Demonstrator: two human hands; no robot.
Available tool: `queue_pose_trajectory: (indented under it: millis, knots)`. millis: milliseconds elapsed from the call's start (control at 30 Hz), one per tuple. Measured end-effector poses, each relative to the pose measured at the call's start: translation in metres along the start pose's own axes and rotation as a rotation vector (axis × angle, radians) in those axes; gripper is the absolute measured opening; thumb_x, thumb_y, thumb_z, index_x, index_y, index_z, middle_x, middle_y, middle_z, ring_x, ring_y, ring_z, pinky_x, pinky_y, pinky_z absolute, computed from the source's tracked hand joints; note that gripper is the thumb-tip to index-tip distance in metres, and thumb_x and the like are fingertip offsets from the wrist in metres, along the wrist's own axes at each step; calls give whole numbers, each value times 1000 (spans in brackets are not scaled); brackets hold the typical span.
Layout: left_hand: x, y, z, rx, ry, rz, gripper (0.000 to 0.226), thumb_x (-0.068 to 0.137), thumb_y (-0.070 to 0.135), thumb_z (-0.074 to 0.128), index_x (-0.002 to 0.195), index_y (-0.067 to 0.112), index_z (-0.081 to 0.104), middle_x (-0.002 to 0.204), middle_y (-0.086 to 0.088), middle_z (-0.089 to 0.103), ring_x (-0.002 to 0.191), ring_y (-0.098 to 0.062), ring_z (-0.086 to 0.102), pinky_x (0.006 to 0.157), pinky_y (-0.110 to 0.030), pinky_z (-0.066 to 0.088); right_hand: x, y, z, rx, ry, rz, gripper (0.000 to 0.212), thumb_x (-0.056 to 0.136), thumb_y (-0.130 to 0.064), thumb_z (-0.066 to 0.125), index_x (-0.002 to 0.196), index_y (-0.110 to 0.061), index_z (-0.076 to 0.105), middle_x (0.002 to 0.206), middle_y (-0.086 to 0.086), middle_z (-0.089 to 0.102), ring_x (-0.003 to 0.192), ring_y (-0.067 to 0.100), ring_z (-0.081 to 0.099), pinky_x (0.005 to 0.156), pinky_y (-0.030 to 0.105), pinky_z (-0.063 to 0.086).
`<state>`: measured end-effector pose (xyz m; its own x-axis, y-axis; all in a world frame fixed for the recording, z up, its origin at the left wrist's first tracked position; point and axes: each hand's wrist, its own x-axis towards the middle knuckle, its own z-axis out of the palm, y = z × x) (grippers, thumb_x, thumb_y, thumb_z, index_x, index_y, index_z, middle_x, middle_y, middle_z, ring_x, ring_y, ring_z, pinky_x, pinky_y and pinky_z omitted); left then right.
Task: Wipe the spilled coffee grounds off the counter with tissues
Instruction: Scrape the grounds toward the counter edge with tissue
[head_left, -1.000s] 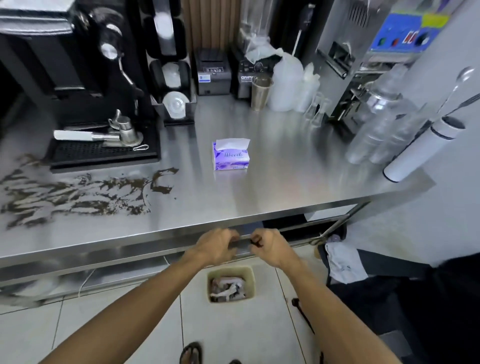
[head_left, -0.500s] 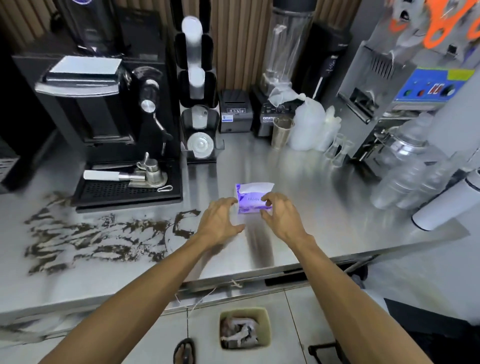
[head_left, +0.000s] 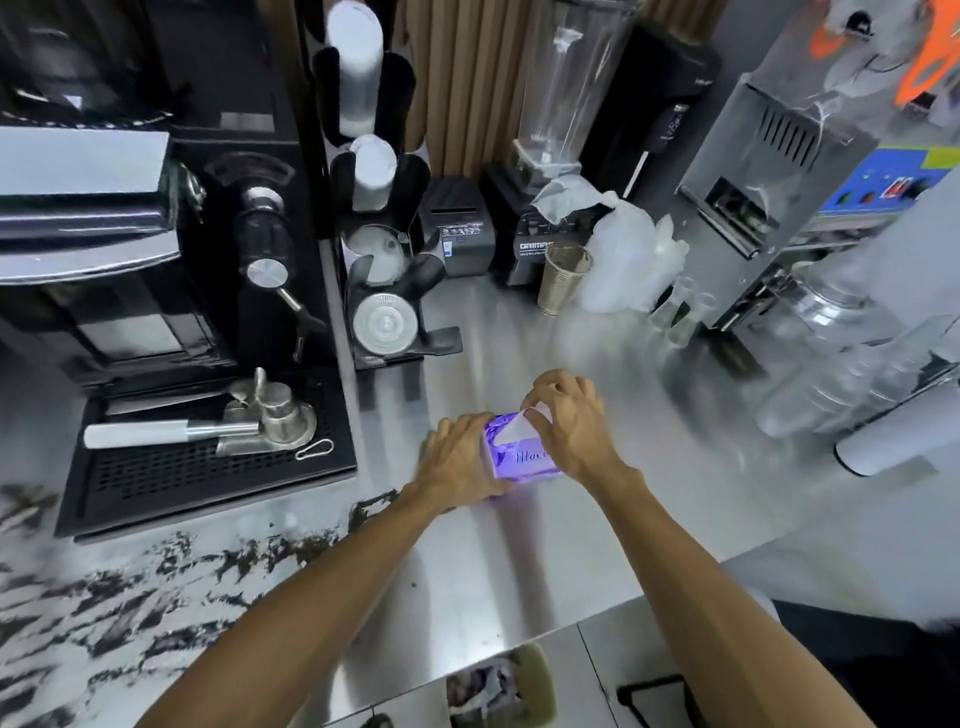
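Head view: tissue (head_left: 519, 423) pinched by fingertips of right hand (head_left: 571, 426), poking from tissue pack (head_left: 524, 460) gripped in fingers of left hand (head_left: 457, 457) on counter (head_left: 519, 545). Could tear or drag extras out if yanked. Unwiped coffee grounds (head_left: 156, 587) well left of fingers.

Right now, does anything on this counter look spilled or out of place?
Yes: dark coffee grounds are smeared across the steel counter, in front of the black drip tray, left of the purple tissue pack.

Bare arms in shot, both of them.
Left forearm (head_left: 311, 597) and right forearm (head_left: 701, 571) are uncovered right to the lower edge; left hand (head_left: 457, 457) and right hand (head_left: 571, 426) are bare too, knuckles showing plainly on the right.
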<state>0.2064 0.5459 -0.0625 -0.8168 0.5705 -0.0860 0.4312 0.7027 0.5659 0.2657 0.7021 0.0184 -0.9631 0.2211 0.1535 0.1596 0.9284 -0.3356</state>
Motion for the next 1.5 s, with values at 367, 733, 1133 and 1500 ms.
queue_pose_trajectory:
  millis: [367,733,1133,1500]
  knots:
    - [-37,4,-8,-11,12,42,87,50,69,70,123,31,44,114,3,54,102,-24,44,93,-40,42,-34,-38,-83,100,197,-133,9,97,-25,54,101,-24,62,116,-7,54,104,21,48,88,37,39]
    - [-109,59,-93,-1197,-109,59,60,70,20,85,124,18,58,117,-1,70,108,-17,66,89,-31,54,-94,-59,-128,828,116,44,9,96,-13,59,105,-13,61,94,-4,72,88,11,69,72,24,56]
    - [-200,28,-77,-896,86,-190,30,83,-2,68,92,24,79,111,8,70,101,-1,64,85,-16,51,-149,-39,-72,1279,-186,499,30,92,6,36,86,1,65,101,28,66,70,41,67,57,38,56]
    - [-249,9,-79,-825,146,-193,24,85,-2,68,102,14,73,97,3,70,75,-15,72,65,-27,59,-161,-49,-22,1359,-297,396,22,80,18,65,99,6,67,106,29,67,97,41,67,79,44,59]
